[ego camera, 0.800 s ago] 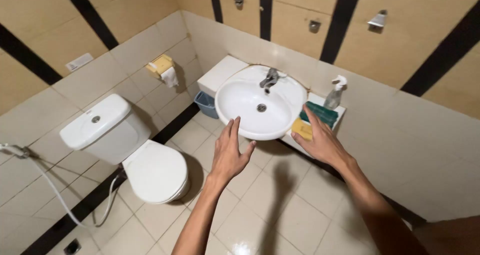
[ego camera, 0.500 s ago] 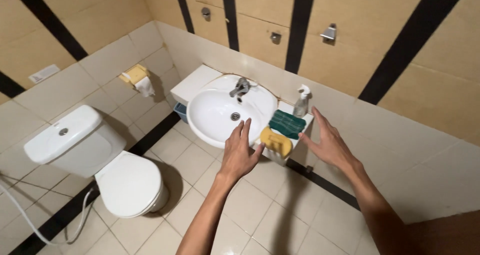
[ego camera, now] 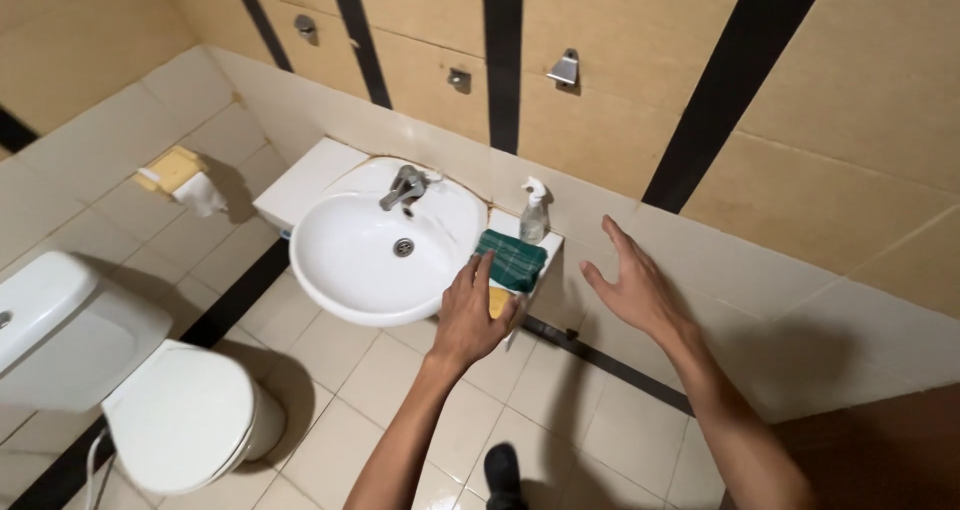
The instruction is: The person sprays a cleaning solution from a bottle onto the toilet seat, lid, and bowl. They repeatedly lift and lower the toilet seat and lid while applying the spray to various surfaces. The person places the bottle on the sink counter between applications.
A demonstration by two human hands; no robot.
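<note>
My left hand (ego camera: 472, 315) lies flat over a yellow sponge (ego camera: 498, 303) on the small ledge right of the white sink (ego camera: 345, 270). Its fingers are stretched out, and their tips reach the folded green cloth (ego camera: 514, 258). Most of the sponge is hidden under the hand, and I see no grip on it. My right hand (ego camera: 632, 288) hovers to the right of the ledge, in front of the tiled wall. Its fingers are spread and it holds nothing. A clear spray bottle (ego camera: 534, 213) stands behind the cloth.
A metal faucet (ego camera: 404, 186) sits at the back of the sink. A white toilet (ego camera: 175, 420) with its lid down stands at lower left. A paper holder (ego camera: 178, 173) hangs on the left wall. Metal wall hooks (ego camera: 565, 69) are above. My dark shoe (ego camera: 505, 472) is on the floor tiles.
The view has swung left and closer to the ledge. My left hand has come down from beside the sink rim onto the yellow sponge. My right hand has drawn off to the right, away from the ledge.
</note>
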